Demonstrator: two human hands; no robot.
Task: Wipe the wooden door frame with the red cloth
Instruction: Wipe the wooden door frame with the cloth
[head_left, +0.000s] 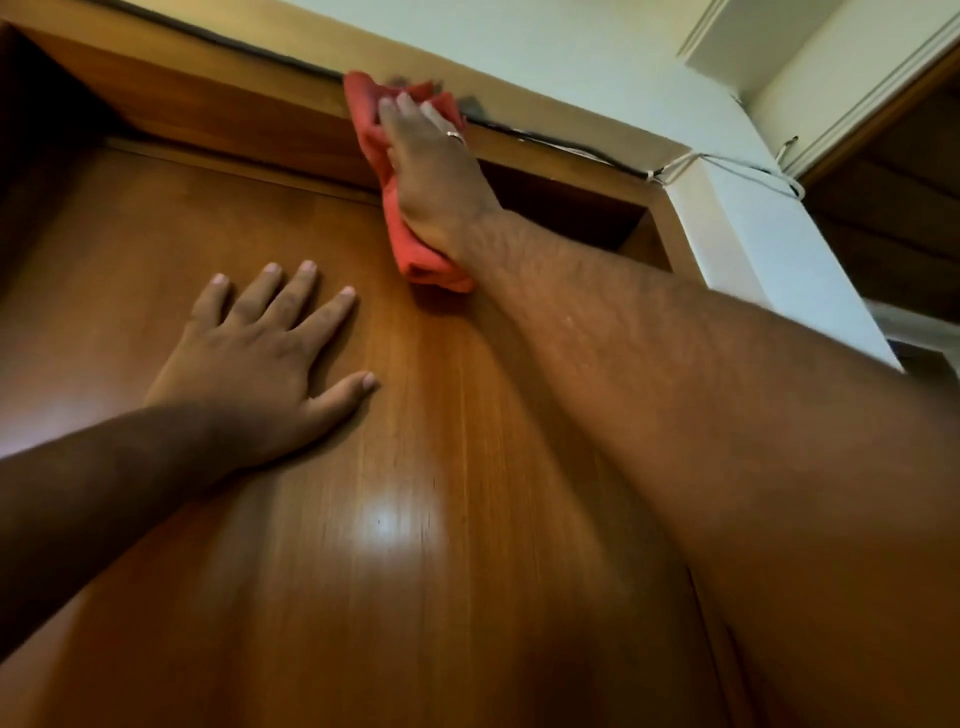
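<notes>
Right hand (434, 171) presses red cloth (374, 135) on door frame (249, 111) top; left hand (249, 364) flat on door (415, 519).

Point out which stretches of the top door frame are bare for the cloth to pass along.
Bare: the door frame left of the red cloth, out to the dark corner. Crowded: right of the right hand, a dark cable hugs the frame's upper edge, ending in white cords knotted at the corner.
</notes>
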